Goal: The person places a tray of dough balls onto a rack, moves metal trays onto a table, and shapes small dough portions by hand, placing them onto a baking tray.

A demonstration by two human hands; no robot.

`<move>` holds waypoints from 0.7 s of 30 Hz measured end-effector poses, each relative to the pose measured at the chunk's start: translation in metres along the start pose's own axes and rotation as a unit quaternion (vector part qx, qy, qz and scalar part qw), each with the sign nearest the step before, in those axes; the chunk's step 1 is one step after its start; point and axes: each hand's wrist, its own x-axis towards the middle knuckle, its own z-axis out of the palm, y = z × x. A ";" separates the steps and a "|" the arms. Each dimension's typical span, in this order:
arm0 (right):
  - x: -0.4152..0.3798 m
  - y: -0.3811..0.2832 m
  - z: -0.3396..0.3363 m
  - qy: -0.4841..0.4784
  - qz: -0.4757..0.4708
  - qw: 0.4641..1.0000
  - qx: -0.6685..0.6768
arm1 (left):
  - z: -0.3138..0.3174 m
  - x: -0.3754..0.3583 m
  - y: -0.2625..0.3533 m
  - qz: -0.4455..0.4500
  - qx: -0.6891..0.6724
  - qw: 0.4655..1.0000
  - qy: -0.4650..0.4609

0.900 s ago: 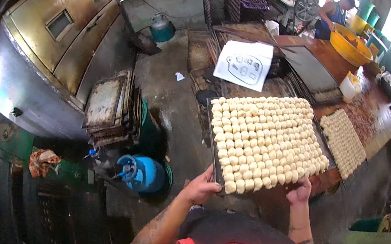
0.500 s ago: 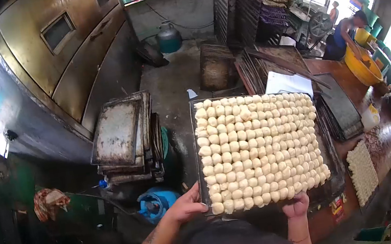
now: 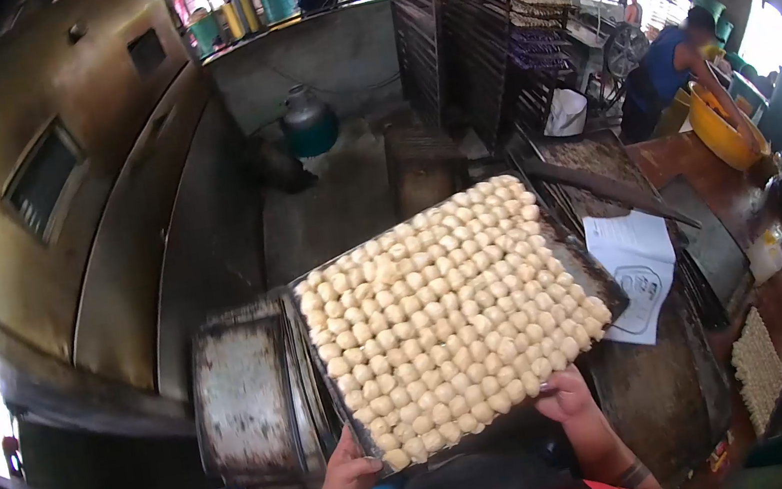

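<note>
A dark baking tray (image 3: 618, 297) is held up in front of me, covered with tight rows of pale dough balls (image 3: 452, 311). It tilts, its right side higher in view than its left. My left hand (image 3: 346, 472) grips the near left corner, thumb on the rim and the other fingers mostly hidden beneath. At the near edge, toward the right, my right hand (image 3: 565, 395) is closed on the same tray, with its fingertips partly out of sight under it.
Left of the tray stand stacked blackened trays (image 3: 244, 398) beside a metal oven (image 3: 118, 245). A printed paper sheet (image 3: 632, 269) lies on trays to the right. Behind are a tall rack (image 3: 422, 47) and a metal canister (image 3: 308, 125). A person (image 3: 660, 83) leans over a yellow basin (image 3: 720, 129).
The loaded tray has shifted left in view and turned, its right end swinging up and its left end dropping. Both hands moved with it. The view has turned, and the paper sheet shows more fully.
</note>
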 end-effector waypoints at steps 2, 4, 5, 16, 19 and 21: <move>0.012 0.007 0.008 -0.017 -0.009 0.999 0.046 | -0.011 0.002 0.004 -0.004 0.052 0.998 0.038; 0.018 0.040 -0.054 -0.002 -0.039 0.984 -0.172 | -0.022 0.002 0.001 0.016 0.029 0.999 0.019; 0.022 0.040 -0.037 0.009 -0.030 0.990 -0.137 | -0.025 0.006 0.004 0.025 0.023 0.999 0.000; 0.036 0.029 0.025 -0.090 0.019 0.990 0.106 | 0.003 0.013 0.034 0.088 -0.006 0.996 0.017; 0.046 0.040 0.036 -0.071 -0.024 0.988 0.133 | -0.007 0.047 0.058 0.092 -0.058 0.993 -0.042; 0.083 0.027 0.052 -0.040 -0.050 0.987 0.145 | -0.017 0.101 0.079 0.101 -0.050 0.991 -0.070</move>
